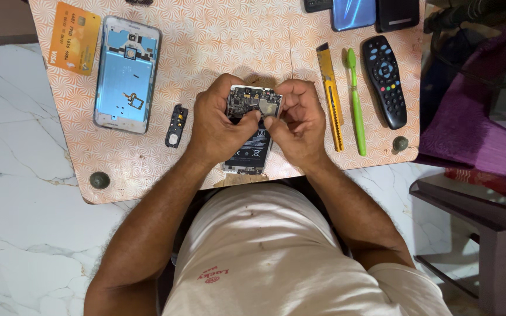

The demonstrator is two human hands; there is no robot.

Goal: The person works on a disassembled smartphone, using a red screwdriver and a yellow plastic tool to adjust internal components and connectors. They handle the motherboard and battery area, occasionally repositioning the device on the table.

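An opened phone point(252, 126) with its back removed lies on a small patterned table point(218, 47), circuit board and black battery showing. My left hand point(218, 126) grips its left side, thumb on the board near the top. Pressed against the phone's right side, my right hand point(300, 123) has its fingertips pinched at the board's upper right. Whether something small sits between those fingers is hidden.
A blue phone back cover point(125, 73) and an orange card point(74, 38) lie at the left, a small black part point(176, 126) beside my left hand. To the right lie a yellow utility knife point(331, 96), a green tool point(355, 105) and a black remote point(385, 81). Phones sit at the far edge.
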